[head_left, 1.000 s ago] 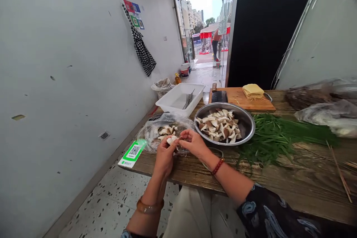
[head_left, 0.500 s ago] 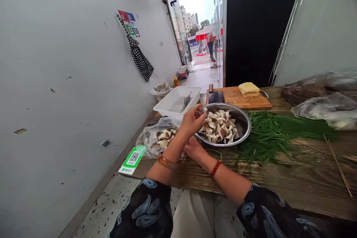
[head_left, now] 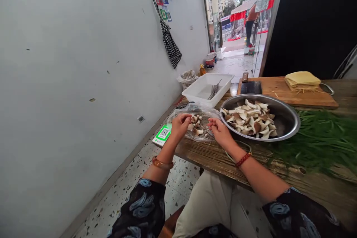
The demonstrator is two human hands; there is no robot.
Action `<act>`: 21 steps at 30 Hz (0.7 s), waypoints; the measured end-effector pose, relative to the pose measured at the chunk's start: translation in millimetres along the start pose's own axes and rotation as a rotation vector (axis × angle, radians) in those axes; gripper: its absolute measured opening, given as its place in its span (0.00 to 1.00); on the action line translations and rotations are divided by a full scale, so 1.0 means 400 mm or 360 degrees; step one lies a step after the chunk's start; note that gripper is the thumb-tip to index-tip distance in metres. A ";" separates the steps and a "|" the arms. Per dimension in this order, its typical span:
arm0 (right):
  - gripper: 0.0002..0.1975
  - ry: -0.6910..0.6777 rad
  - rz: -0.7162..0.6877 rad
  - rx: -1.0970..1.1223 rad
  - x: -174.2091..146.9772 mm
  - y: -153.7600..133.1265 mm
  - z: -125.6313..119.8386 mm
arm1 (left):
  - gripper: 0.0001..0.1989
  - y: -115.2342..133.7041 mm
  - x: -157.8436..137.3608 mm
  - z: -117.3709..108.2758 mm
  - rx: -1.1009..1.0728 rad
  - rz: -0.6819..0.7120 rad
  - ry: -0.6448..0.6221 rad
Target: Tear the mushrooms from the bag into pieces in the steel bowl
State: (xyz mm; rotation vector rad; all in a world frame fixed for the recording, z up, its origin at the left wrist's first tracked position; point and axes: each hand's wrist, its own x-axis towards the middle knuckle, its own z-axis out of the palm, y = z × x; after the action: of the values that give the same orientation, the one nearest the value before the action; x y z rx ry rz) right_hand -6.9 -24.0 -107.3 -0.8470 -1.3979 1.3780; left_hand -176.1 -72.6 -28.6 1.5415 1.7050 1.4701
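Note:
My left hand (head_left: 180, 128) hovers at the left side of a clear plastic bag (head_left: 208, 109), fingers curled toward the thumb; anything between the fingertips is too small to tell. Inside the opened bag lie a few brown-and-white mushrooms (head_left: 198, 132) and some crumbs. At the bag's right edge is my right hand (head_left: 220, 132), its fingers bent and closed; what they pinch is not clear. Just right of that hand stands a steel bowl (head_left: 290, 119) holding many torn mushroom pieces (head_left: 251, 119).
Behind the bag is a white plastic tub (head_left: 192, 90) with thin metal sticks. A cleaver (head_left: 251, 87) and stacked yellow sheets (head_left: 302, 79) rest on a cutting board (head_left: 275, 89). Green chives (head_left: 320, 137) spread right of the bowl. A QR-code card (head_left: 163, 135) sits at the table's left corner.
My left hand has left the bowl's rim and come back over the bag. My right hand has moved apart from it, to the bag's right side. The view has turned left.

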 end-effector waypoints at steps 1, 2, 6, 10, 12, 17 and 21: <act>0.17 0.0001 -0.0023 -0.0032 0.000 0.001 -0.003 | 0.06 -0.024 -0.009 -0.016 0.0126 0.0048 -0.0010; 0.17 -0.0003 -0.0044 -0.0062 -0.001 0.002 -0.005 | 0.06 -0.045 -0.018 -0.029 0.0252 0.0099 -0.0033; 0.17 -0.0031 -0.0106 -0.0169 -0.008 0.006 -0.008 | 0.11 -0.097 -0.056 -0.045 0.0566 0.0230 -0.0203; 0.17 -0.0058 -0.0160 -0.0266 -0.015 0.013 -0.007 | 0.18 -0.092 -0.073 -0.021 0.0823 0.0356 -0.0346; 0.17 -0.0063 -0.0188 -0.0310 -0.017 0.014 -0.006 | 0.17 -0.082 -0.072 -0.006 0.0945 0.0447 -0.0435; 0.16 -0.0066 -0.0246 -0.0378 -0.019 0.008 -0.005 | 0.07 -0.078 -0.067 0.010 0.0923 0.0433 -0.0435; 0.15 -0.0057 -0.0263 -0.0387 -0.021 -0.002 -0.003 | 0.02 -0.084 -0.073 0.024 0.0376 0.0078 -0.0080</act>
State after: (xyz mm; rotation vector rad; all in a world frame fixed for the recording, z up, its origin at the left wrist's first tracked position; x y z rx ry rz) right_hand -3.2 -31.8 -108.0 -0.8440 -1.6483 1.1177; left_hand -174.5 -89.1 -71.2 1.7359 1.8785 1.2777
